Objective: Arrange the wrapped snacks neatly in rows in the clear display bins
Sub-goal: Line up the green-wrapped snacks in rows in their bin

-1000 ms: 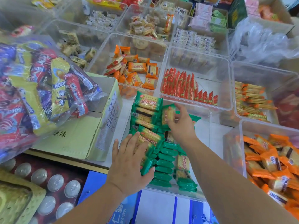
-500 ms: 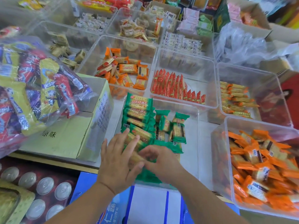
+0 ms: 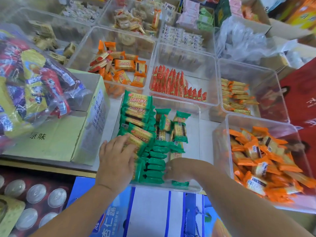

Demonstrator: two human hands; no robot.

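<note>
Along the left wall of the clear bin (image 3: 194, 147), the left hand (image 3: 116, 161) lies flat on a leaning stack of green wrapped snacks (image 3: 136, 106), its fingers straight and slightly apart, pressing on the top packets. At the near right corner, the right hand (image 3: 178, 170) reaches in with bent fingers against the near end of a standing row (image 3: 156, 162) of green packets; whether they pinch one cannot be told. A single green packet (image 3: 180, 183) lies flat by the near wall under that hand. Loose green packets (image 3: 179, 132) lie jumbled mid-bin. A second bin (image 3: 220, 147) of orange snacks (image 3: 256, 159) stands to the right, and a cardboard box (image 3: 51, 139) to the left.
</note>
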